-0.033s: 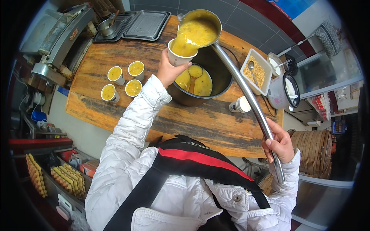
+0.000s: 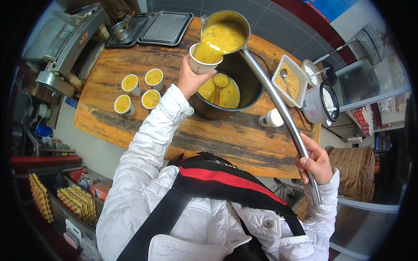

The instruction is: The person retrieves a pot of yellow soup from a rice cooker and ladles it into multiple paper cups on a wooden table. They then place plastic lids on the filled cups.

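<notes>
My right hand [image 2: 317,161] is closed round the lower end of a long metal ladle [image 2: 278,102]. The ladle's bowl is tipped above a white paper cup [image 2: 201,67], and thick yellow porridge [image 2: 224,37] runs from it into the cup. Fingers of my left hand [image 2: 191,81] wrap round that cup, which leans a little over the left rim of a deep dark pot [image 2: 207,112]. More yellow porridge [image 2: 229,96] lies in the pot. Left of my left forearm, several paper cups [image 2: 151,99] filled with the same porridge stand grouped on the wooden table [image 2: 178,135].
A stack of paper cups [image 2: 274,118] lies on its side right of the pot. Beyond it are a white tub of yellow grains [image 2: 291,82] with a spoon and a lidless bucket [image 2: 314,108]. Dark trays [image 2: 164,28] sit at the back left, and a bamboo steamer [image 2: 352,172] at the right.
</notes>
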The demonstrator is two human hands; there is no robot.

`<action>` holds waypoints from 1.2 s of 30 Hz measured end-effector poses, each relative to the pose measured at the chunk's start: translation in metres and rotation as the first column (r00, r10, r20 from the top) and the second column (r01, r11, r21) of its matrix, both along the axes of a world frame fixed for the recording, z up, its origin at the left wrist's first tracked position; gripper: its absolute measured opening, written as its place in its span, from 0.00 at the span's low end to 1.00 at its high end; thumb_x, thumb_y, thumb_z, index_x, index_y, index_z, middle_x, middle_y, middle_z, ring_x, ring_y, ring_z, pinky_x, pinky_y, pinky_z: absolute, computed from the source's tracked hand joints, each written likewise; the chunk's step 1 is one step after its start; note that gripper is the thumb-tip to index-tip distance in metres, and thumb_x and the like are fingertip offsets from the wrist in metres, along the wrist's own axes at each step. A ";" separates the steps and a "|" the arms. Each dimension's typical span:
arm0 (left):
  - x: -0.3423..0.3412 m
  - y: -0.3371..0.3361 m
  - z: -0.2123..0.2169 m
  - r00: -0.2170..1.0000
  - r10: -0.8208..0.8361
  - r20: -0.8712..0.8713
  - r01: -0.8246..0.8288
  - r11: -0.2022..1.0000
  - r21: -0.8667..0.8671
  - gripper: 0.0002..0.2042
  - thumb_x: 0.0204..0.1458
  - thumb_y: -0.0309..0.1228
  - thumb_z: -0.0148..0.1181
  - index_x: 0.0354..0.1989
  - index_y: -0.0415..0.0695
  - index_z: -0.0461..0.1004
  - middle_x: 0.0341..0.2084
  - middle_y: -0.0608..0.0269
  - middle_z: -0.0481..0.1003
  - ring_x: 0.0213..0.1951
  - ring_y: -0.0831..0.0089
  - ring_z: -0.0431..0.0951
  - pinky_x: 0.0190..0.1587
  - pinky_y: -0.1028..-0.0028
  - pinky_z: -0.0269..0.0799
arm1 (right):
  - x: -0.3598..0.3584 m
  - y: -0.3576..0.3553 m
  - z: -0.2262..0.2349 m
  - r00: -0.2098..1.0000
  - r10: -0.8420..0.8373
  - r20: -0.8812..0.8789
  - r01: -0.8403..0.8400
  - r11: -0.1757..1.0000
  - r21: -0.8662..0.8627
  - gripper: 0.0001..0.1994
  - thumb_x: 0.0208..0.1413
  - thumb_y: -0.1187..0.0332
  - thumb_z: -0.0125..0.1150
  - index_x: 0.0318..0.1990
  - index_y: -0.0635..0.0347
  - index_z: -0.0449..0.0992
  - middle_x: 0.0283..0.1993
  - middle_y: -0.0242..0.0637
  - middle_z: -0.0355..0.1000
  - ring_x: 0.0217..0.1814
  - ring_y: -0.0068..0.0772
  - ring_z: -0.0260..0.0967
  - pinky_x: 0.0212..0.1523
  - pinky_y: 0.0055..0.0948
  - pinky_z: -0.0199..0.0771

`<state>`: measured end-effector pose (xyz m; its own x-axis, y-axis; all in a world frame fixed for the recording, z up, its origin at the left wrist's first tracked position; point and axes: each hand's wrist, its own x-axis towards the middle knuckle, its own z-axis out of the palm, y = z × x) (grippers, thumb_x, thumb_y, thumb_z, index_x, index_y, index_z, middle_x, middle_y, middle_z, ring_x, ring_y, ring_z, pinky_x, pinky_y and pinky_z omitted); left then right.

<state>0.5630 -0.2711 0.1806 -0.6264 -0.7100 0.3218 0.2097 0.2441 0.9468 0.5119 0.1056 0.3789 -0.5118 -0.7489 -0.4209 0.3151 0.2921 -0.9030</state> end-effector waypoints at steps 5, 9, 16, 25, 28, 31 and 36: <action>-0.002 -0.001 -0.005 0.999 0.016 -0.030 -0.016 1.000 0.001 0.41 0.36 0.39 0.76 0.55 0.34 0.56 0.47 0.47 0.70 0.48 0.62 0.73 0.49 0.67 0.70 | 0.002 -0.001 -0.001 0.999 0.002 -0.053 -0.001 1.000 0.022 0.31 0.51 0.81 0.53 0.65 0.66 0.54 0.34 0.35 0.69 0.15 0.17 0.63 0.14 0.14 0.64; -0.002 -0.001 -0.005 0.999 0.033 -0.027 -0.034 0.998 -0.043 0.41 0.36 0.39 0.76 0.55 0.35 0.56 0.47 0.48 0.70 0.48 0.62 0.73 0.50 0.67 0.70 | 0.002 0.000 -0.002 0.996 0.000 -0.084 0.004 0.999 0.051 0.32 0.51 0.82 0.53 0.65 0.65 0.53 0.33 0.34 0.69 0.15 0.17 0.62 0.14 0.15 0.64; 0.000 -0.001 0.000 0.998 0.045 -0.034 -0.046 0.997 -0.054 0.40 0.36 0.38 0.76 0.55 0.35 0.57 0.47 0.49 0.70 0.49 0.63 0.72 0.50 0.68 0.69 | 0.001 0.000 -0.005 0.989 0.040 -0.142 -0.031 0.997 0.065 0.32 0.51 0.82 0.53 0.65 0.64 0.53 0.34 0.35 0.69 0.15 0.17 0.62 0.14 0.16 0.64; 0.000 0.000 0.003 0.994 0.045 -0.101 -0.050 0.998 -0.044 0.39 0.36 0.36 0.76 0.55 0.36 0.57 0.48 0.50 0.69 0.49 0.64 0.72 0.50 0.68 0.69 | 0.005 0.000 0.000 0.968 0.077 -0.239 -0.047 0.990 0.132 0.33 0.51 0.82 0.53 0.66 0.64 0.52 0.37 0.35 0.68 0.17 0.16 0.62 0.16 0.16 0.64; 0.000 -0.001 0.002 0.994 0.048 -0.099 -0.053 0.997 -0.052 0.39 0.36 0.35 0.76 0.55 0.36 0.58 0.48 0.51 0.69 0.49 0.64 0.71 0.50 0.68 0.69 | 0.006 0.001 0.000 0.941 0.107 -0.320 -0.053 0.984 0.173 0.33 0.51 0.81 0.53 0.66 0.64 0.53 0.38 0.35 0.68 0.17 0.15 0.62 0.17 0.15 0.63; 0.000 -0.003 0.001 0.992 0.035 -0.124 -0.041 0.998 -0.043 0.38 0.36 0.35 0.76 0.54 0.37 0.58 0.48 0.51 0.69 0.49 0.65 0.72 0.50 0.68 0.69 | 0.007 0.002 0.000 0.906 0.146 -0.397 -0.077 0.980 0.184 0.32 0.50 0.81 0.54 0.66 0.64 0.54 0.39 0.35 0.68 0.18 0.14 0.62 0.17 0.14 0.62; 0.000 -0.003 0.002 0.990 0.033 -0.139 -0.037 0.999 -0.032 0.37 0.36 0.34 0.75 0.54 0.37 0.59 0.47 0.52 0.69 0.49 0.65 0.71 0.50 0.68 0.69 | 0.009 0.003 -0.001 0.843 0.195 -0.502 -0.092 0.971 0.223 0.32 0.49 0.81 0.55 0.65 0.65 0.56 0.42 0.35 0.68 0.24 0.15 0.64 0.24 0.16 0.66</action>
<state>0.5632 -0.2741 0.1825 -0.5491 -0.7177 0.4282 0.3292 0.2852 0.9002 0.5212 0.1089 0.3781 -0.5855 -0.7673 -0.2616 -0.2405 0.4726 -0.8478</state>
